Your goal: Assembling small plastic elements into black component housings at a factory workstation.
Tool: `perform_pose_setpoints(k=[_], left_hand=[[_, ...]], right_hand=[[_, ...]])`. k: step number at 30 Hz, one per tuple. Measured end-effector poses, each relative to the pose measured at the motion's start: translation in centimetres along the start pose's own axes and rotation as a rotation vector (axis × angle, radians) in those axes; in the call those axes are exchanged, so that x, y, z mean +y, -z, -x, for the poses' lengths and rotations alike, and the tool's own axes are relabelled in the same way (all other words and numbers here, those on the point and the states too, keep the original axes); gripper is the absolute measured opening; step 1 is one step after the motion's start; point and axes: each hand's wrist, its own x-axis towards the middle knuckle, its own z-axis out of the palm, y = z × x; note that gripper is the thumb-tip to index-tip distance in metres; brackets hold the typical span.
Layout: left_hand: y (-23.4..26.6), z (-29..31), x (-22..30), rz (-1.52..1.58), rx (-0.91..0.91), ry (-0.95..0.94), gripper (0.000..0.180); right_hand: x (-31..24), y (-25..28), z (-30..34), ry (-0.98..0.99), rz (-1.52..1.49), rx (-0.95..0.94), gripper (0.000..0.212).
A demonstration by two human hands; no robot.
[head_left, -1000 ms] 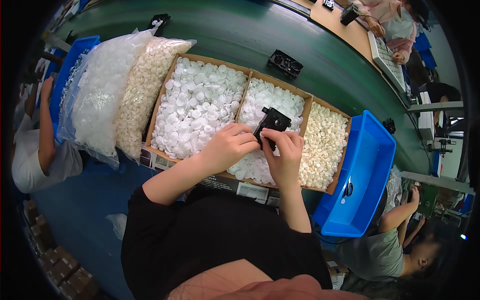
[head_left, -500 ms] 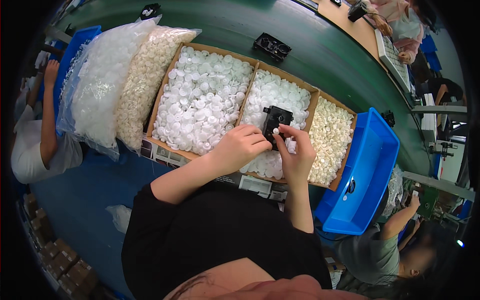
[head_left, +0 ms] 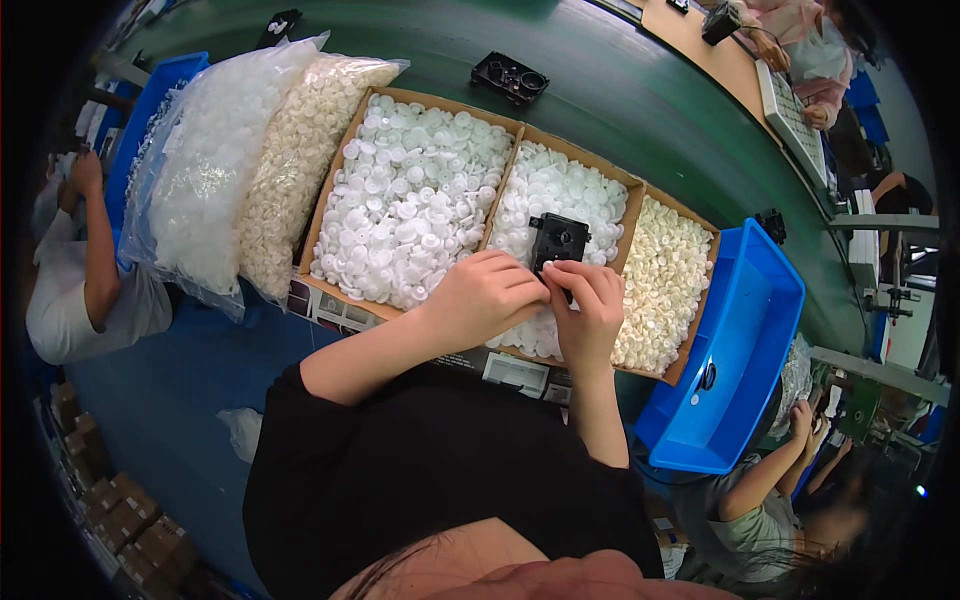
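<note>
- Since the earlier frame, the right hand (head_left: 590,312) has closed toward the left hand (head_left: 488,300) at the black housing (head_left: 560,239).
- I see the housing above the carton's (head_left: 590,157) middle compartment, its lower end grasped by the left fingers.
- I cannot tell whether the right fingers pinch anything.
- Blue bin (head_left: 742,340): right of carton.

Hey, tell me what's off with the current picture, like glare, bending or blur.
Head view: the green belt bows, with blackness around the picture's rim; head view: glare on the leftmost plastic bag; head view: blur around the head of the lower-right person; head view: left hand, right hand and black part look fairly sharp.
</note>
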Motion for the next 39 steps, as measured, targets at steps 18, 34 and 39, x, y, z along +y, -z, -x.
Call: perform_pose_setpoints(k=[18, 34, 39], left_hand=[[7.5, -17.9, -28.1, -0.621, -0.686, 0.708, 0.100], [6.9, -12.0, -7.9, -0.054, -0.398, 0.083, 0.069], [5.4, -7.3, -7.6, -0.118, -0.357, 0.057, 0.072]], right_hand=[[-0.2, 0.0, 0.1, 0.027, 0.059, -0.096, 0.026], [-2.8, 1.4, 2.1, 0.184, -0.086, -0.470, 0.026], [-3.7, 1.6, 2.2, 0.170, -0.131, -0.503, 0.022]])
